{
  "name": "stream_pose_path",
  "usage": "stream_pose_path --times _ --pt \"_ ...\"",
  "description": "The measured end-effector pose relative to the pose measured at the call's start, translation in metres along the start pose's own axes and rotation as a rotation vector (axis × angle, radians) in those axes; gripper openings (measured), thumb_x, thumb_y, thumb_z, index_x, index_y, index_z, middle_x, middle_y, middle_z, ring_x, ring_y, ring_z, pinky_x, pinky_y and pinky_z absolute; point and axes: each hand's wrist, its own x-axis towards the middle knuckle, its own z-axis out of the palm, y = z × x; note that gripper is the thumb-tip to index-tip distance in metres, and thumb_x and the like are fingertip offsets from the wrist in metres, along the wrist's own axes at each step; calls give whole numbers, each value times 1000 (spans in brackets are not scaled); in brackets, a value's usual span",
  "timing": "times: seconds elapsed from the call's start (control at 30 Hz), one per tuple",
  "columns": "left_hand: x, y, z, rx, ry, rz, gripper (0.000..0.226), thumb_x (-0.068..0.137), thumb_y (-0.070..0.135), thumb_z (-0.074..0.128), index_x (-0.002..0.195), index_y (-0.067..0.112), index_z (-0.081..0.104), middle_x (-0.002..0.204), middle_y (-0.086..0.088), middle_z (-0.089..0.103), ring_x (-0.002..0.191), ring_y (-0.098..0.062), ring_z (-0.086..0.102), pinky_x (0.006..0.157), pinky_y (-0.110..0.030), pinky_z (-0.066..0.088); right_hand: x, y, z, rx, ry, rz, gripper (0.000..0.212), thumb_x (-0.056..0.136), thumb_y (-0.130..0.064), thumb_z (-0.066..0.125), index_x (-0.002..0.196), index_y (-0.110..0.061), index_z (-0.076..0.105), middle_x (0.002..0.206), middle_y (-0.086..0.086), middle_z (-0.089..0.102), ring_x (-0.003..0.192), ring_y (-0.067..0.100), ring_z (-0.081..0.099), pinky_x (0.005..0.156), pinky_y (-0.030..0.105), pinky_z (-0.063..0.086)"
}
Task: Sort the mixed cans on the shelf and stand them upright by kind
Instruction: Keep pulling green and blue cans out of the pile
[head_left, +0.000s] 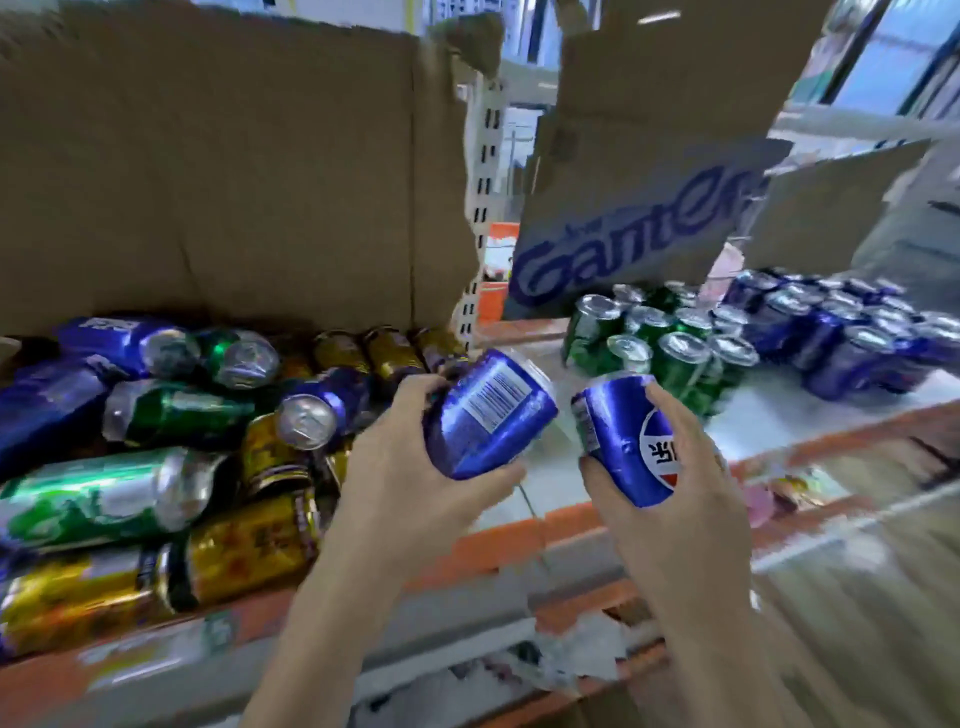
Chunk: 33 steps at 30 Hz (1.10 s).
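My left hand (400, 467) grips a blue can (488, 410), tilted with its barcode facing me. My right hand (680, 467) holds a second blue can (623, 441) with a round red, white and blue logo, also tilted. Both are held over the white shelf (779, 421), between the two groups of cans. At the left lies a mixed heap of blue, green and gold cans (156, 447) on their sides. At the right, green cans (670, 343) stand upright in a cluster, and blue cans (841, 332) stand upright beside them.
A tall brown cardboard wall (234, 171) rises behind the heap. A cardboard piece with blue lettering (639, 228) leans behind the upright cans. The shelf has an orange front rail (498, 545). A perforated white upright post (483, 208) divides the shelf bays.
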Motion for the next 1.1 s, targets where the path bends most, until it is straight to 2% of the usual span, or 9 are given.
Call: stream_pose_path --times 0.17,0.23,0.3,0.4,0.53,0.7,0.9,0.97,1.1 --pt "-19 49 117 61 -163 -25 59 55 44 85 99 36 46 86 20 59 76 3 57 65 -8 41 13 96 -81 -86 32 70 69 68 -33 78 130 -33 49 118 0 60 95 26 60 72 34 44" --pt "-26 62 151 90 -185 -36 58 54 44 85 99 35 49 90 15 62 79 -3 57 66 -10 41 20 127 -102 -80 12 98 68 68 -36 75 130 -33 49 120 -1 59 97 25 59 72 31 42" --pt "-29 72 178 144 -214 -52 62 56 41 84 107 32 51 99 11 61 89 -10 57 76 -21 45 25 155 -116 -77 -5 111 66 68 -37 74 129 -34 49 122 -4 58 98 22 58 72 27 42" --pt "-24 83 210 229 -226 -62 70 58 43 82 118 30 50 106 11 59 97 -12 54 82 -26 47 34 187 -129 -78 -62 153 66 70 -33 76 129 -35 47 123 -7 56 90 11 52 65 15 35" --pt "-6 85 252 308 -188 -63 71 59 45 80 121 26 51 110 5 60 98 -17 54 84 -34 48 59 224 -135 -109 -81 174 68 70 -29 78 130 -34 48 119 -2 59 94 17 56 72 27 41" --pt "32 88 308 341 -191 -22 72 63 47 78 124 27 46 114 9 47 98 -14 51 79 -24 42 119 268 -138 -170 -158 164 66 74 -32 73 132 -38 43 122 -8 56 99 15 54 71 27 40" --pt "93 108 376 358 -260 -26 63 64 47 75 113 30 39 109 10 41 96 -16 49 74 -25 35 227 309 -137 -361 -218 90 62 71 -32 73 127 -25 47 122 0 47 92 27 56 70 29 37" --pt "113 116 394 379 -266 0 61 65 46 74 113 31 41 108 12 42 96 -15 49 72 -22 29 261 316 -138 -491 -310 35 60 71 -36 72 123 -24 45 119 0 41 85 30 58 65 31 39" --pt "147 130 419 392 -242 42 60 65 49 73 115 32 47 115 11 43 98 -15 52 69 -21 30 322 317 -134 -884 -574 -250 59 74 -44 63 127 -29 40 118 -6 41 88 24 59 55 26 34"
